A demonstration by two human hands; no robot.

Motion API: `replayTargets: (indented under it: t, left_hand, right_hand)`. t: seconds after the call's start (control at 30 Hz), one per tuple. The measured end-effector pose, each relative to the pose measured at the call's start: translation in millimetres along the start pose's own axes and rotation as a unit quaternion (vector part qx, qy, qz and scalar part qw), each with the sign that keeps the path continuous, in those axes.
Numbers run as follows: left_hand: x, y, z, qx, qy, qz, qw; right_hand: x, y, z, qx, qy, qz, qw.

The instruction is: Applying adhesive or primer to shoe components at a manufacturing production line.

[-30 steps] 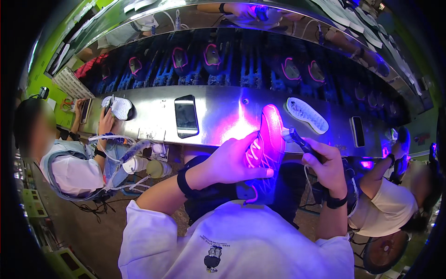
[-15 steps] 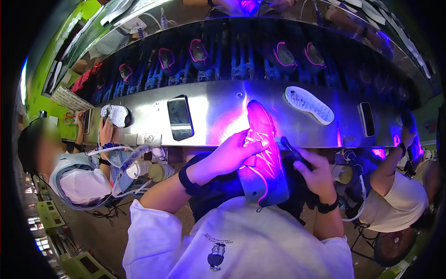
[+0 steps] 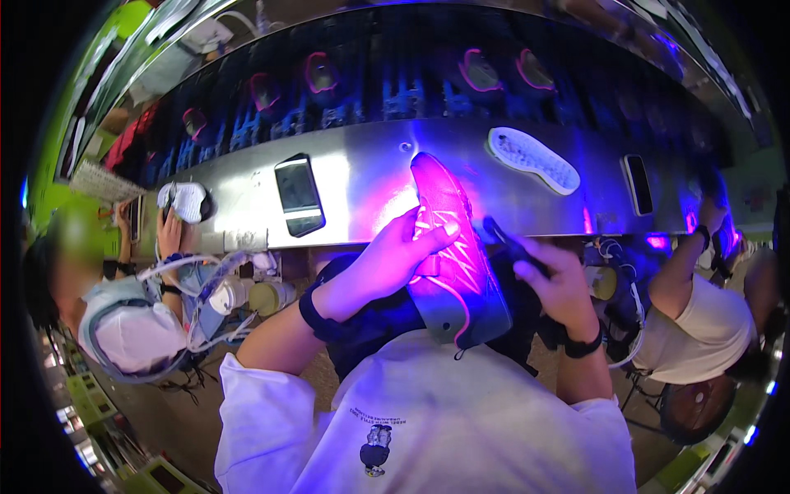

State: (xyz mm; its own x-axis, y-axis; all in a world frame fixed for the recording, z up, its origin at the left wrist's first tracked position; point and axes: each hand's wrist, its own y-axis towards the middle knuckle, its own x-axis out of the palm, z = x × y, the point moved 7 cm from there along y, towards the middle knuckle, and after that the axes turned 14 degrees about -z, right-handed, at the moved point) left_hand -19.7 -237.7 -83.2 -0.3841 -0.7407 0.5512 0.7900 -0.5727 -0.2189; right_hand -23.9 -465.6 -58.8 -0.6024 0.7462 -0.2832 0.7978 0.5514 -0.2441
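Note:
A shoe upper (image 3: 444, 222), lit bright pink and violet, extends toe-first over the metal table's near edge, its heel close to my body. Zigzag lines cross its lacing area, and a cord loop hangs at the heel. My left hand (image 3: 403, 259) grips it from the left, thumb across the lacing. In my right hand (image 3: 559, 284) is a dark-handled brush (image 3: 514, 243), its tip beside the shoe's right side. Whether that tip touches the shoe, I cannot tell. Beyond them, a white shoe sole (image 3: 535, 160) lies on the table.
A phone (image 3: 299, 198) lies on the metal table (image 3: 362, 177) left of the shoe, another phone (image 3: 638, 185) at far right. Behind runs a dark conveyor (image 3: 395, 74) carrying several pink-edged shoe parts. Co-workers sit on both sides; the left one's hand (image 3: 169, 235) touches a white sole (image 3: 185, 202).
My view has shifted, so the table and its things appear higher and farther left. The shoe leans slightly more to the left. Both hands keep their holds.

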Motion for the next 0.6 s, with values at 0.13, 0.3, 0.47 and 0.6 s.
replayTargets:
  t: [0.13,0.3,0.47,0.6]
  left_hand:
    - [-20,-20,7,0.033,0.019,0.031,0.999]
    - [-15,-31,0,0.018,-0.006,0.019,1.0]
    - [-12,-38,1,0.024,0.002,0.057,0.998]
    - [-16,-44,4,0.005,0.023,0.108,0.994]
  right_hand:
    - [15,-41,-6,0.027,-0.014,-0.071,0.997]
    - [21,-34,-16,0.076,-0.002,-0.081,0.994]
    - [15,-29,-35,0.0,-0.041,-0.096,0.995]
    - [6,-48,-34,0.005,-0.086,-0.11,0.99]
